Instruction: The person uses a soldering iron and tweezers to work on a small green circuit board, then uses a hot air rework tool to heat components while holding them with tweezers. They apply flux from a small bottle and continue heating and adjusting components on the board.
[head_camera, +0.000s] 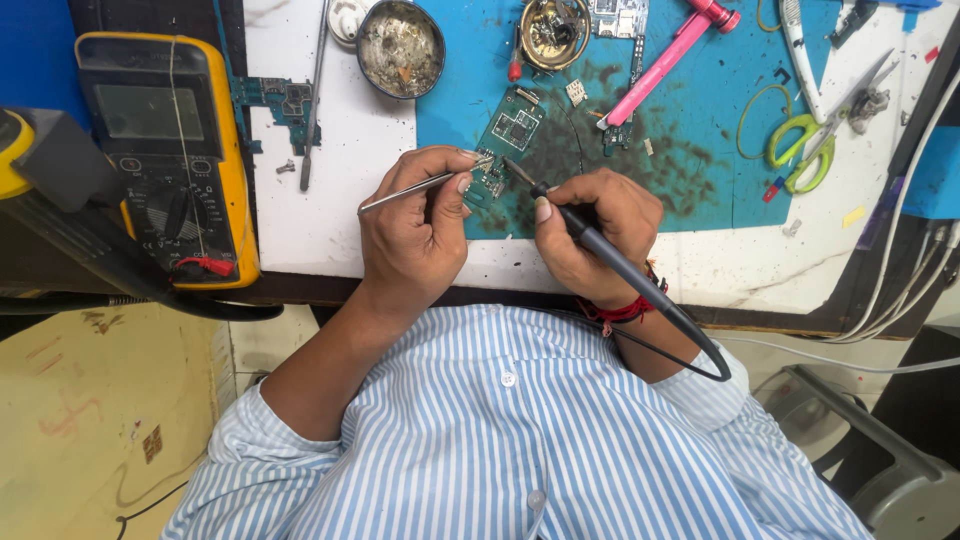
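Observation:
A small green circuit board (512, 135) lies on a stained blue work mat (690, 120). My left hand (412, 230) grips thin metal tweezers (420, 186), whose tips touch the board's near corner. My right hand (590, 240) holds a black soldering iron (600, 250). Its tip (512, 168) points at the same corner of the board, close to the tweezers' tips. The iron's black cord loops back past my wrist, which wears a red thread band (625, 310).
A yellow multimeter (165, 150) stands at the left. A round tin of residue (400, 48), a brass tip-cleaner holder (553, 32), a pink tool (665, 60), green-handled scissors (805, 140) and another board (285, 100) lie at the back. White cables (900, 270) run along the right.

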